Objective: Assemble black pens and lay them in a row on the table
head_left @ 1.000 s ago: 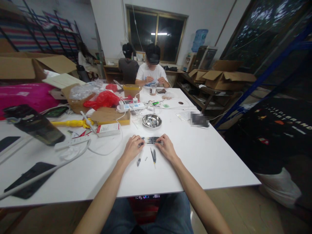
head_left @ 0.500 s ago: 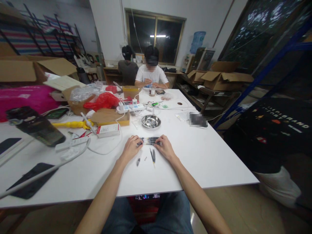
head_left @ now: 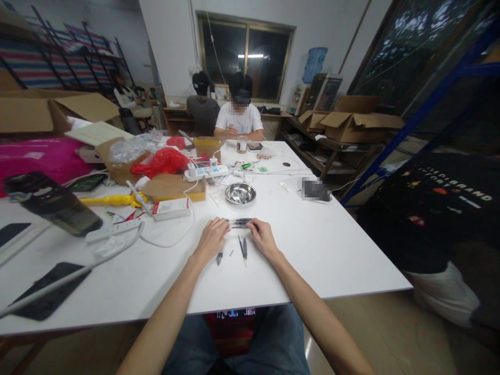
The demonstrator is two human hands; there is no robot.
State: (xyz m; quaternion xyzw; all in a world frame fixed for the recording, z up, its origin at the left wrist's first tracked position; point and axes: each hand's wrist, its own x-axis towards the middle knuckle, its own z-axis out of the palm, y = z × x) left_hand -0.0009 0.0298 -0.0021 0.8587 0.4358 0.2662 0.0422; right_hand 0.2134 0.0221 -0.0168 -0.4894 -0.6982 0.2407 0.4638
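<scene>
The white counter [head_left: 332, 260] carries a dark bottle [head_left: 58, 205] on its left side and a flat black object [head_left: 49, 298] nearer the front edge. Slim dark pieces [head_left: 245, 247] lie in from that edge's middle, a metal bowl [head_left: 231, 191] beyond. A blurred dark item [head_left: 314, 189] rests near the right edge.

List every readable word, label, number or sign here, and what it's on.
"BRAND": end of the top line on the black shirt; its other lettering is too blurred.
White-and-red box: print too small.
Pink bag: label too blurred.
Lit screen: too small.
Pens: no legible print.
</scene>
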